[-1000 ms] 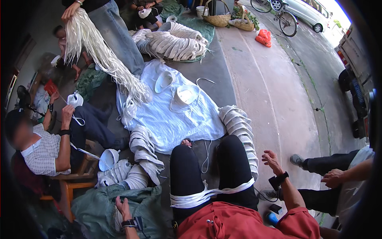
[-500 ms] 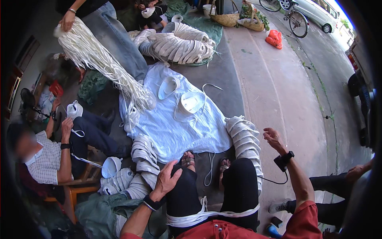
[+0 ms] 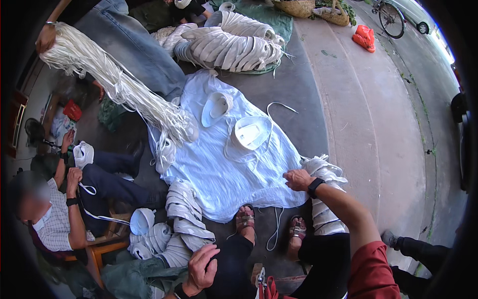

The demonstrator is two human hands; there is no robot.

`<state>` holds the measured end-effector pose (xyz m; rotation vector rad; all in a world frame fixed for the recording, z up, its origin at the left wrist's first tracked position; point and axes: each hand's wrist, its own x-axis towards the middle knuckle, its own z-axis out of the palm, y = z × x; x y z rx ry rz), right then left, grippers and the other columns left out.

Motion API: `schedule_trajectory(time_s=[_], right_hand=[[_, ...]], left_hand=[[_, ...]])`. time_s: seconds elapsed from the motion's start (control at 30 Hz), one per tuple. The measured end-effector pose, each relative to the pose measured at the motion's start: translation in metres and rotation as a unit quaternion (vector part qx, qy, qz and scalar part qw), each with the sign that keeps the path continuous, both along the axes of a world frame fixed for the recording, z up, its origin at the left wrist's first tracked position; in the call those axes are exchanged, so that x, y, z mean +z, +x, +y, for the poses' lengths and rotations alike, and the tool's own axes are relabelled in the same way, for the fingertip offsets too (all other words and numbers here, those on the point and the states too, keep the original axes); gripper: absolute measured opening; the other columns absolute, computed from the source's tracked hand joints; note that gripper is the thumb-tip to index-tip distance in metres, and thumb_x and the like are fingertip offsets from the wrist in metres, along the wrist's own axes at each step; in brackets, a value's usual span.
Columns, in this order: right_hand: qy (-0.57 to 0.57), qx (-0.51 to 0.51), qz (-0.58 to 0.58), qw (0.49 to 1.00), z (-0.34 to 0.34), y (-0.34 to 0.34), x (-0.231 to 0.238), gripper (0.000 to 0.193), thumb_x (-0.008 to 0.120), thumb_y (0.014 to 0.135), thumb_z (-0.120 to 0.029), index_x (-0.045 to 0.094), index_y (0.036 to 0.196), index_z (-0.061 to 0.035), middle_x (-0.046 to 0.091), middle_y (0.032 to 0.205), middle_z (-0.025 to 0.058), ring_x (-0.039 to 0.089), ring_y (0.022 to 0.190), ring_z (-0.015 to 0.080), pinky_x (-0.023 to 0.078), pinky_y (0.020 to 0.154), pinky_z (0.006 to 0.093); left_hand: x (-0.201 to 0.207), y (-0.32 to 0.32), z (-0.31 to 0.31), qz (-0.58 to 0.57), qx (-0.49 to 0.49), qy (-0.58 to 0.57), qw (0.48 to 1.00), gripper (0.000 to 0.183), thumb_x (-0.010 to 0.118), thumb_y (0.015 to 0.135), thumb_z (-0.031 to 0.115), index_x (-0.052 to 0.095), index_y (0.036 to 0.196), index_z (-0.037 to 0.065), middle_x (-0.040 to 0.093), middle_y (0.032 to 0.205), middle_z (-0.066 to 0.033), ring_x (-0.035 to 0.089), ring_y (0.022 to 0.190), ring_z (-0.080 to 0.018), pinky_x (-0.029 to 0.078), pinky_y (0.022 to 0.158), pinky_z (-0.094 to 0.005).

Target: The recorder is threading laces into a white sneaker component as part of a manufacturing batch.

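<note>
My right hand [image 3: 298, 180] reaches over the right edge of a white cloth [image 3: 209, 184], beside a stack of nested white fabric pieces [image 3: 326, 214] shaped like shoe uppers. Its fingers are loosely bent, with nothing seen in them. Above my left thigh, my left hand [image 3: 201, 269] is empty, its fingers slightly curled and apart. Two white uppers lie on the cloth: one [image 3: 249, 133] with a long loose lace, another [image 3: 217, 108] showing a pale blue lining. A second stack of uppers [image 3: 186, 209] stands by the cloth's lower left edge.
A person's hand [image 3: 47, 37] at upper left holds a long bundle of white laces [image 3: 119, 74] trailing onto the cloth. On the left, a seated co-worker [image 3: 62, 214] works a lace through an upper [image 3: 83, 154]. Behind lie larger heaps of uppers [image 3: 229, 47]. A red bag [image 3: 364, 38] sits far right.
My right hand has moved forward and left toward the cloth. My left hand is lower in view. My view has shifted, and the white laces across my lap no longer show.
</note>
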<state>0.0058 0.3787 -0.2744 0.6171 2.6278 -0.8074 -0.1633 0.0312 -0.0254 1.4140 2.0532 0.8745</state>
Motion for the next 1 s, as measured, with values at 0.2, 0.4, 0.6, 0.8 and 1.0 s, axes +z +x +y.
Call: schedule_trajectory(time_s=[0.2, 0.4, 0.6, 0.8, 1.0], right_hand=[[0.048, -0.047, 0.121, 0.99, -0.002, -0.079, -0.063, 0.018, 0.059, 0.074, -0.017, 0.061, 0.088, -0.0062, 0.051, 0.108, 0.0149, 0.049, 0.101, 0.0318, 0.048, 0.075, 0.042], [0.002, -0.101, 0.153, 0.983, 0.01, -0.153, -0.095, 0.023, 0.062, 0.072, -0.016, 0.065, 0.093, -0.0083, 0.036, 0.132, 0.0179, 0.034, 0.122, 0.0385, 0.046, 0.084, 0.0492], [-0.017, -0.145, 0.107, 0.984, 0.019, -0.187, -0.118, 0.029, 0.056, 0.071, -0.009, 0.067, 0.097, -0.0149, 0.034, 0.134, 0.0149, 0.029, 0.126, 0.0412, 0.041, 0.089, 0.0547], [-0.044, -0.11, 0.157, 0.98, 0.025, -0.19, -0.156, 0.03, 0.057, 0.073, -0.012, 0.061, 0.102, -0.008, 0.048, 0.116, 0.0087, 0.04, 0.114, 0.0283, 0.046, 0.078, 0.0519], [0.02, 0.027, 0.176, 0.984, -0.04, -0.117, -0.153, 0.039, 0.07, 0.066, -0.031, 0.058, 0.093, -0.0051, 0.044, 0.112, 0.0116, 0.037, 0.114, 0.0278, 0.047, 0.071, 0.0437]], left_hand=[[0.01, -0.007, 0.016, -0.031, -0.001, -0.039, 0.999, 0.029, 0.043, 0.079, 0.009, 0.058, 0.1, -0.006, 0.057, 0.105, -0.0235, 0.055, 0.1, -0.0384, 0.041, 0.091, -0.0412], [0.002, -0.017, 0.027, -0.048, 0.0, -0.055, 0.997, 0.03, 0.043, 0.079, 0.01, 0.058, 0.1, -0.006, 0.056, 0.108, -0.0229, 0.054, 0.102, -0.0378, 0.041, 0.092, -0.0419], [-0.002, -0.027, 0.03, -0.053, -0.018, -0.084, 0.995, 0.033, 0.042, 0.08, 0.014, 0.057, 0.102, -0.006, 0.055, 0.109, -0.0237, 0.053, 0.103, -0.0397, 0.04, 0.092, -0.0446], [0.0, -0.032, 0.035, -0.078, 0.006, -0.09, 0.993, 0.034, 0.042, 0.083, 0.018, 0.056, 0.102, -0.006, 0.055, 0.11, -0.0241, 0.053, 0.104, -0.0401, 0.041, 0.092, -0.0456], [-0.156, -0.012, 0.078, -0.004, 0.009, -0.163, 0.987, 0.034, 0.037, 0.087, 0.018, 0.041, 0.116, 0.001, 0.045, 0.122, -0.0178, 0.045, 0.114, -0.0333, 0.039, 0.094, -0.0433]])
